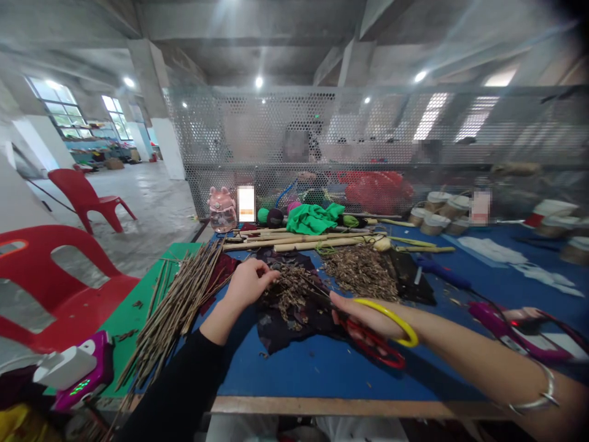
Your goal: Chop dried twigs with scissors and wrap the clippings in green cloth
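Note:
My left hand [251, 283] is closed, thumb and fingertips pinched together at the left edge of a loose heap of dry brown plant pieces [289, 288]. What sits in the pinch is too small to make out. In my right hand [368, 314] is a pair of scissors [375, 344], with one yellow and one red handle loop. The thin blades point left toward the heap. Under the heap lies a dark patterned cloth [280, 331]. Left of my left hand is a bundle of long thin brown stalks [175, 307].
Behind are a second brown heap [361, 270], pale sticks [322, 241], green cloth [315, 218] and a pink bottle [221, 210]. Paper cups [435, 222] and a purple corded device [501, 325] stand right. A perforated metal screen [276, 123] closes the back; red chairs [69, 282] are left.

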`<state>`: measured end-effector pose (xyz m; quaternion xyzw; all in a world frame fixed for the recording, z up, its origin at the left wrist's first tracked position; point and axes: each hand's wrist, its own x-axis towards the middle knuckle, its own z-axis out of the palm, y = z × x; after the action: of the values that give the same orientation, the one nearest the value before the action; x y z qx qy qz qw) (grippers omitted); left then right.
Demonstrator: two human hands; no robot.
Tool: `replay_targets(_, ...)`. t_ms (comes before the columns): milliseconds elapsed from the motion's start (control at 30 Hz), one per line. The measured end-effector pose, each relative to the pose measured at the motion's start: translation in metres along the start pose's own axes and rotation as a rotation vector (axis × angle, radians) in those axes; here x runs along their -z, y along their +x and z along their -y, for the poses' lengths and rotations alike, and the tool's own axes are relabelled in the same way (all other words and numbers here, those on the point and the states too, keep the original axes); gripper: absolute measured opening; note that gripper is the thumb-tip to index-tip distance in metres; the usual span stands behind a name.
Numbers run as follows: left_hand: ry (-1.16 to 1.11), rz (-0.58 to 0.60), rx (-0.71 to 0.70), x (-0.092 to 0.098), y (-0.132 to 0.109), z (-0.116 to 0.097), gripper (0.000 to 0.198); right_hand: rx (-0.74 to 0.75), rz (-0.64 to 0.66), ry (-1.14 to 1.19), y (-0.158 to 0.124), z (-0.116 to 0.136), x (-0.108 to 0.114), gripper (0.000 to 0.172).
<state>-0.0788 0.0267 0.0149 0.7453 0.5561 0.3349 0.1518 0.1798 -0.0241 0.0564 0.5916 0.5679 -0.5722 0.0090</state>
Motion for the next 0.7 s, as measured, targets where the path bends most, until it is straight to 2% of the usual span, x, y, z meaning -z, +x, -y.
replay_targets(100, -0.035, 0.415, -0.062, 0.003, -0.005, -0.004, 0.04, 0.043, -0.01, -0.044, -0.004, -0.008, 0.001, 0.062)
replay_targets(133, -0.028, 0.506, -0.089, 0.002, -0.006, -0.004, 0.04, 0.024, -0.02, -0.063, -0.003, -0.011, 0.001, 0.062)
replay_targets(200, -0.02, 0.58, -0.143, -0.001, -0.008, -0.005, 0.034, -0.012, -0.027, -0.099, -0.001, -0.017, 0.0, 0.062)
replay_targets(300, -0.091, 0.521, -0.141, -0.005, -0.006, -0.003, 0.03, -0.033, -0.007, -0.116, 0.003, -0.021, -0.001, 0.065)
replay_targets(433, -0.1, 0.277, -0.034, -0.006, 0.0, 0.004, 0.034, -0.029, 0.007, -0.111, 0.005, -0.021, 0.0, 0.067)
replay_targets(467, -0.076, 0.215, -0.023, -0.007, 0.001, 0.005, 0.04, -0.027, 0.013, -0.107, 0.006, -0.02, 0.0, 0.067)
replay_targets(533, -0.028, 0.11, -0.004, -0.008, 0.0, 0.005, 0.065, -0.022, 0.028, -0.101, 0.006, -0.021, 0.0, 0.067)
replay_targets(600, 0.008, 0.051, 0.005, -0.01, -0.002, 0.0, 0.084, -0.01, 0.025, -0.091, 0.005, -0.022, 0.0, 0.067)
replay_targets(700, 0.099, 0.031, -0.052, -0.018, -0.005, -0.017, 0.083, -0.031, -0.009, -0.045, 0.004, -0.023, 0.0, 0.066)
